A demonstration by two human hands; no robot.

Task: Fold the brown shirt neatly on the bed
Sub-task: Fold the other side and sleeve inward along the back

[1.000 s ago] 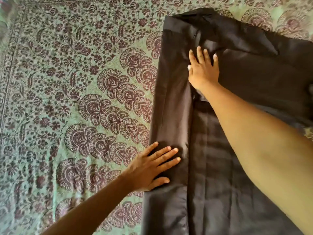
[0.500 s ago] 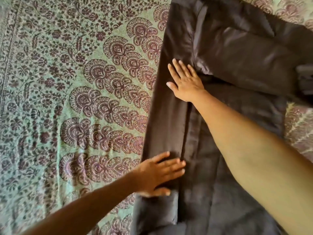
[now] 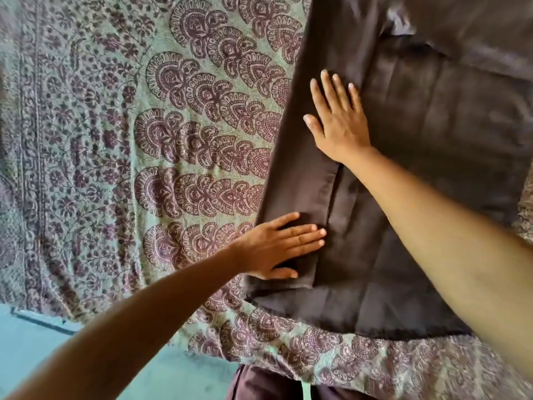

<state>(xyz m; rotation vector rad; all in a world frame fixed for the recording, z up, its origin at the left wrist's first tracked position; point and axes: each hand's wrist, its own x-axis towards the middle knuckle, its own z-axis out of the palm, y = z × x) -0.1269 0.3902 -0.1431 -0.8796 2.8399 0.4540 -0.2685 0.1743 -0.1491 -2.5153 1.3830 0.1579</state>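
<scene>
The brown shirt [image 3: 427, 157] lies flat on the bed's green and purple patterned cover [image 3: 144, 140], filling the right half of the head view. Its left side is folded inward as a long strip [image 3: 297, 168]. A sleeve lies folded across the top. My left hand [image 3: 279, 246] rests flat, fingers together, on the lower end of that strip. My right hand [image 3: 337, 122] lies flat, fingers slightly spread, on the strip's upper part. Neither hand grips the cloth. My right forearm covers part of the shirt's lower right.
The bed's near edge [image 3: 259, 350] runs along the bottom, with a teal floor [image 3: 43, 342] below it at the lower left. Dark brown clothing of mine [image 3: 265, 382] shows at the bottom centre. Bare patterned cover stretches left of the shirt.
The view has tilted down, so the shirt's hem, bed edge and floor now show. Both flat hands have slid down the folded strip toward the hem.
</scene>
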